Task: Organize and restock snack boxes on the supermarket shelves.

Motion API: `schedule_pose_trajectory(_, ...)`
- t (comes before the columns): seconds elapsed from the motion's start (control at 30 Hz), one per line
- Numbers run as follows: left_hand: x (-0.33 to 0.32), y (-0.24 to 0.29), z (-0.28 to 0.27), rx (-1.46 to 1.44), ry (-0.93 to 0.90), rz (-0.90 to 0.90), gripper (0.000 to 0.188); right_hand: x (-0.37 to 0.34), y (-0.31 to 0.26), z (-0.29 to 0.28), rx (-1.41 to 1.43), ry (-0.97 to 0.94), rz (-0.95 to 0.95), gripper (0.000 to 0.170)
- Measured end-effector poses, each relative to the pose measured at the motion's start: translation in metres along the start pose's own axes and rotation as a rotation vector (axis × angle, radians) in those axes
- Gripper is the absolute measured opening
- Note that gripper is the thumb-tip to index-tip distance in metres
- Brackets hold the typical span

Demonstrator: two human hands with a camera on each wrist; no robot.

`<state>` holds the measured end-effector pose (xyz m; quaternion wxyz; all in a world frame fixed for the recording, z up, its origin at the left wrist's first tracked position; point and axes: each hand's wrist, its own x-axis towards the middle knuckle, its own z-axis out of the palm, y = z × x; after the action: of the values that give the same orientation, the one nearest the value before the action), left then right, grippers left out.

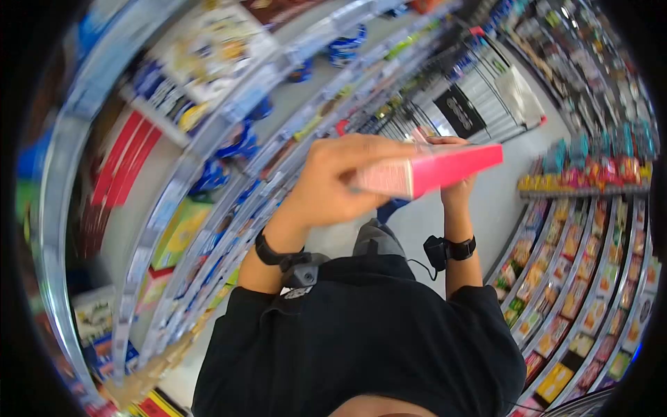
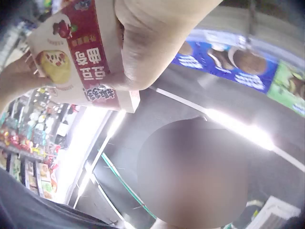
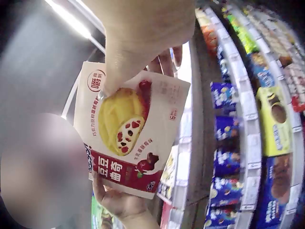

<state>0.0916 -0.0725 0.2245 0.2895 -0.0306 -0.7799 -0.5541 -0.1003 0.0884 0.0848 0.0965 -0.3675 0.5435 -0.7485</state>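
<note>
A white and red cookie box (image 1: pixel 451 171) is held in front of the chest, blurred in the head view. My left hand (image 1: pixel 333 177) grips its left end, thumb and fingers bent round it. At the other end my right hand (image 1: pixel 457 194) holds it, partly hidden behind the box. The right wrist view shows the box's front (image 3: pixel 128 129) with a picture of a yellow cookie, the right thumb pressed on it and the left hand (image 3: pixel 125 202) at the opposite edge. In the left wrist view the cookie box (image 2: pixel 78 57) shows its red band, near the left thumb.
Shelves (image 1: pixel 149 208) of packaged snacks rise close on the left. More low shelves (image 1: pixel 570 278) curve along the right, with hanging packets (image 1: pixel 590 170) above. Beyond the hands stands a wire shopping cart (image 1: pixel 486 76) with a black sign, on the aisle floor.
</note>
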Motion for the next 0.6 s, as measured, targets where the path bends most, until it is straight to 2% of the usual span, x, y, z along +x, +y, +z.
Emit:
schedule_pose_trajectory(0.07,0.022,-0.067,0.038,-0.241,0.077,-0.214,0.040,-0.005,0.029,-0.031,-0.149,0.180,0.126,0.028)
schedule_pose_trajectory(0.1,0.028,-0.107,0.060,-0.355,0.122,-0.335,0.042,-0.011,0.055,-0.062,-0.184,0.154,0.256,0.029)
schedule_pose_trajectory(0.17,0.036,-0.196,0.102,-0.444,0.219,-0.525,0.046,-0.006,0.087,-0.082,-0.161,0.309,0.448,0.027)
schedule_pose_trajectory(0.23,0.034,-0.267,0.138,-0.473,0.373,-0.717,0.044,-0.003,0.128,-0.106,-0.185,0.355,0.633,0.029)
schedule_pose_trajectory(0.27,0.028,-0.292,0.150,-0.537,0.416,-0.823,0.034,-0.003,0.149,-0.117,-0.197,0.373,0.719,0.030)
schedule_pose_trajectory(0.3,0.020,-0.320,0.158,-0.563,0.442,-0.849,0.031,0.000,0.173,-0.127,-0.298,0.298,0.752,0.033)
schedule_pose_trajectory(0.37,0.008,-0.355,0.176,-0.698,0.614,-1.047,0.026,0.008,0.217,-0.148,-0.497,0.127,0.803,0.038)
schedule_pose_trajectory(0.43,-0.018,-0.402,0.188,-0.857,0.594,-1.190,0.028,0.019,0.235,-0.147,-0.608,0.044,0.844,0.039)
schedule_pose_trajectory(0.47,-0.030,-0.421,0.193,-0.934,0.583,-1.258,0.030,0.019,0.258,-0.152,-0.586,0.019,0.906,0.047)
schedule_pose_trajectory(0.57,-0.057,-0.449,0.205,-1.009,0.682,-1.472,0.037,0.009,0.296,-0.148,-0.884,-0.196,0.957,0.054)
schedule_pose_trajectory(0.6,-0.058,-0.440,0.206,-1.048,0.670,-1.503,0.042,0.008,0.297,-0.146,-0.862,-0.259,1.004,0.058)
